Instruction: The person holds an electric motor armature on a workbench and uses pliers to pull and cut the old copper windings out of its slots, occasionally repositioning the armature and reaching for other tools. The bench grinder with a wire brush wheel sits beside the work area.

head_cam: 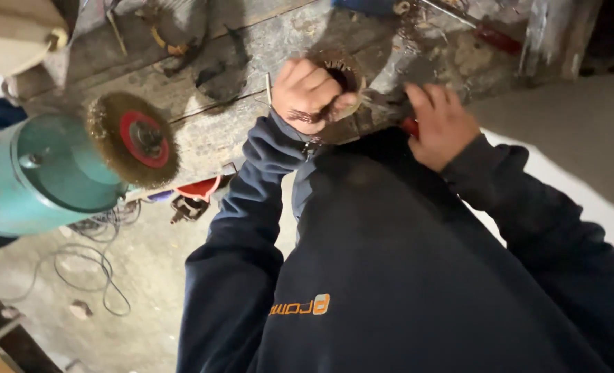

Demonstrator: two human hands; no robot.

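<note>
Left hand (pixel 309 93) gripping round wound part (pixel 341 72), right hand (pixel 441 124) beside

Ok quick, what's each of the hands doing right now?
Left hand: closed around a round wire-wound part.
Right hand: closed on a red-handled tool; most of it is hidden.

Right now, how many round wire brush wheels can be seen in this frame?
1 for certain: the wire brush wheel with a red hub, mounted on the teal bench grinder at left. The round part in the left hand is too blurred to tell.
</note>
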